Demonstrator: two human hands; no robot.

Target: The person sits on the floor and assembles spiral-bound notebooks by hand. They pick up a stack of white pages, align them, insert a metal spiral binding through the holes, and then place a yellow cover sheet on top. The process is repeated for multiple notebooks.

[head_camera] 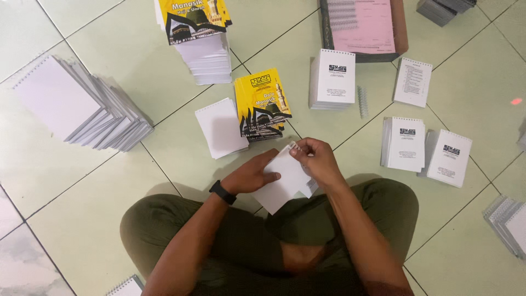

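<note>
My left hand (253,176) lies flat on the small white paper booklet (285,178) over my lap; my right hand (316,159) pinches its top edge. Bound white spiral notepads (82,104) already stacked; yellow printed covers (263,104) still wait on the floor.

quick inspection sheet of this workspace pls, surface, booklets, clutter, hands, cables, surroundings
surface: pale green tiled floor; the person sits cross-legged on it.
job's things: white booklet held above the lap; a small stack of yellow-covered booklets and a white stack lie just ahead.
clutter: leaning pile of spiral-bound booklets at far left; tall stack with yellow cover at top; four white stacks with black print at right, e.g.; loose binding coil; flat box with pink sheets.
grippers: left hand lies flat on the booklet, black wristband on that wrist; right hand pinches its top edge.
cables: nothing seen.
surroundings: more booklet stacks at the right edge; no other people seen.
</note>
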